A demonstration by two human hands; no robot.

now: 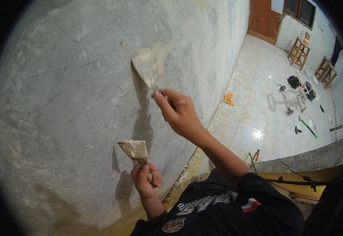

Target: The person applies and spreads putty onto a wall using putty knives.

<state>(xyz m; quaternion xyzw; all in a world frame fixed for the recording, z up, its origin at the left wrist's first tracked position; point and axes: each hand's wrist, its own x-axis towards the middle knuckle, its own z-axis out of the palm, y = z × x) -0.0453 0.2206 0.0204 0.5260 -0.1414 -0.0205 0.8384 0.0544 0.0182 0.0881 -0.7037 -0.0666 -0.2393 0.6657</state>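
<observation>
Cream filler [165, 54] is seemingly being spread on the cracked grey wall [81, 102] with a pale triangular scraper [144, 67] gripped by the right fingers [166, 107], even pressure being called for next, a filler-loaded flat scraper [140, 160] being gripped nearer by the left fingers [142, 174].

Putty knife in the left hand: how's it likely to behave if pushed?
The putty knife is probably top-heavy: pale filler sits at the blade's wide end, beyond the left hand. The filler looks thick and soft, heaped with ragged edges, so it may smear rather than run if touched.
</observation>
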